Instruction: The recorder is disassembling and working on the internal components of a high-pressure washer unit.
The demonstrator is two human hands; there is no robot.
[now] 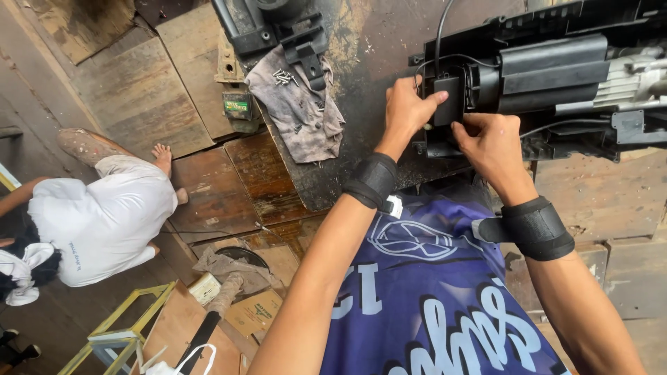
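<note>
A long black machine assembly [549, 69] with a silver metal part at its right end lies across a dark worn workbench [375, 48]. At its left end sits a small black box-shaped part [448, 101] with black cables running to it. My left hand [406, 107] grips that box from the left, thumb on top. From below and the right, my right hand [490, 139] pinches the box's lower edge. Both wrists wear black bands.
A dirty grey rag [299, 111] with several screws on it lies on the bench beside another black machine part [278, 31]. A person in a white shirt [97, 222] crouches on the wooden floor at left. Cardboard, a yellow frame [125, 326] and scraps lie below.
</note>
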